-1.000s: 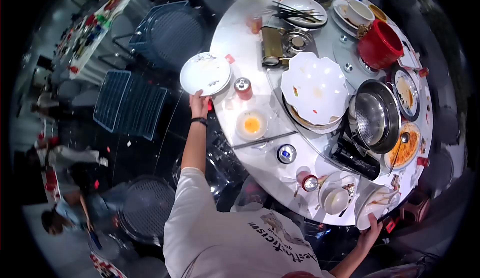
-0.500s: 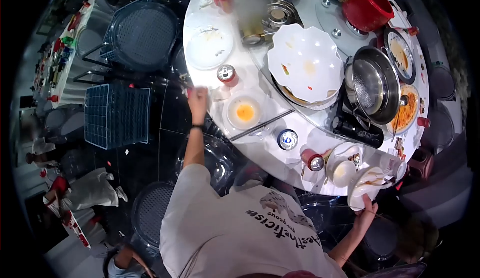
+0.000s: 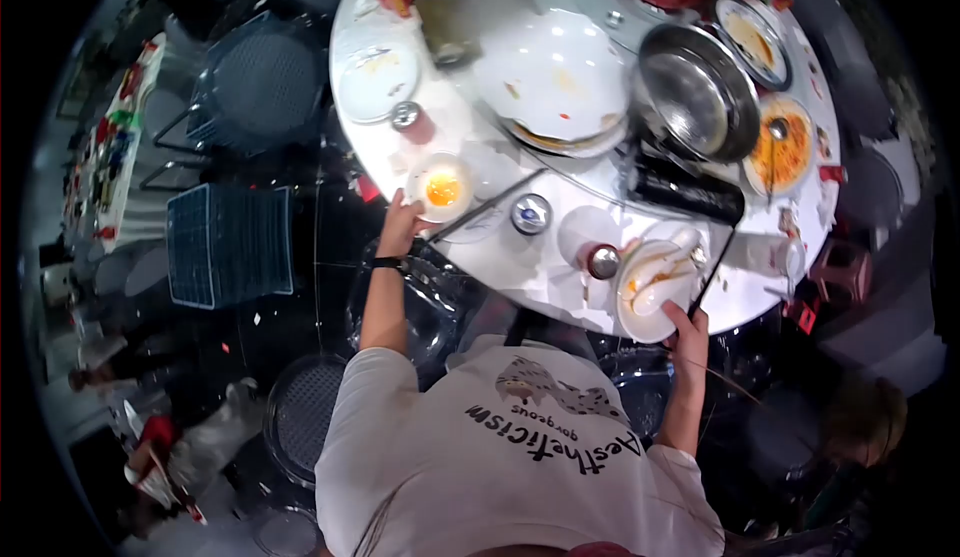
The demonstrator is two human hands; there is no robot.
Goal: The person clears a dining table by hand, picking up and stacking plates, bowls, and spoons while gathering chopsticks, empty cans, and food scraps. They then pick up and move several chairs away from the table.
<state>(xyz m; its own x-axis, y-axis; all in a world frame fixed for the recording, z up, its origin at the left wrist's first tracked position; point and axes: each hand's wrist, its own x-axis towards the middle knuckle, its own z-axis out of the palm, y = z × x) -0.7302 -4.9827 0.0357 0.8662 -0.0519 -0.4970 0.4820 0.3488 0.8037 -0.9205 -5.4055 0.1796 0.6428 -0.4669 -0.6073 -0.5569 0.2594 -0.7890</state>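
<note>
Down at the near edge of the round table (image 3: 560, 292), the person's left hand (image 3: 400, 225) reaches to a small bowl (image 3: 441, 190) with orange sauce in it, left of centre in the frame; the fingers curl onto its rim, though how tightly they close cannot be told from this height. The right hand (image 3: 686, 329), lower right of centre, has its fingers clamped on the edge of a sauce-smeared white plate (image 3: 652, 279) that juts out past the table's rim, which seems to let the hand grip it from beneath. Between the two hands stand a dark can (image 3: 530, 214) and a red can (image 3: 601, 261), and a pair of chopsticks (image 3: 492, 207) lies slanted just beside the bowl, close enough to be knocked. Farther in, toward the top of the frame, a big scalloped white platter (image 3: 555, 75) sits on other dishes, with a steel pot (image 3: 698, 89) to its right and a plate of orange noodles (image 3: 781, 147) beyond. Another red can (image 3: 412, 120) and a used white plate (image 3: 378, 81) sit upper left of the bowl. Mesh-backed chairs (image 3: 255, 87) crowd the left side.
</note>
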